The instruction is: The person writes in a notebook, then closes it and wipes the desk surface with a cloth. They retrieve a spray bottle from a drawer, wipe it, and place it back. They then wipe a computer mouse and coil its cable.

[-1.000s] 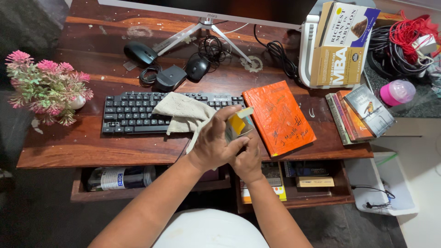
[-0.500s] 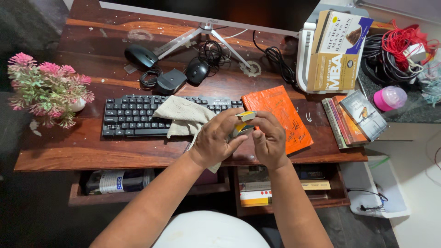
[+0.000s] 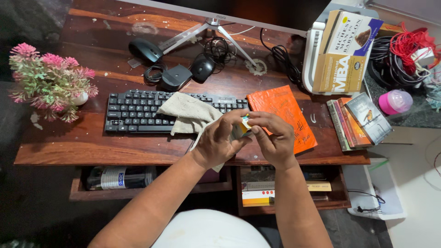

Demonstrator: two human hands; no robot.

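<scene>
While gripped: small yellow box (image 3: 245, 124).

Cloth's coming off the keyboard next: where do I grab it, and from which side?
Probably pinch the cloth at its far-left corner, coming from above on the keyboard's left side. That end lies flat and exposed on the keys, while its near-right end runs under the left hand.

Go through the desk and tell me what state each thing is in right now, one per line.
Small yellow box: held between both hands, mostly hidden.
Left hand: closed around the box.
Right hand: fingers pinching the box's end.
Beige cloth: crumpled, draped over the keyboard.
Black keyboard: flat on the desk, partly covered.
Orange notebook: closed, lying flat.
Pink-lidded bottle: capped.
</scene>
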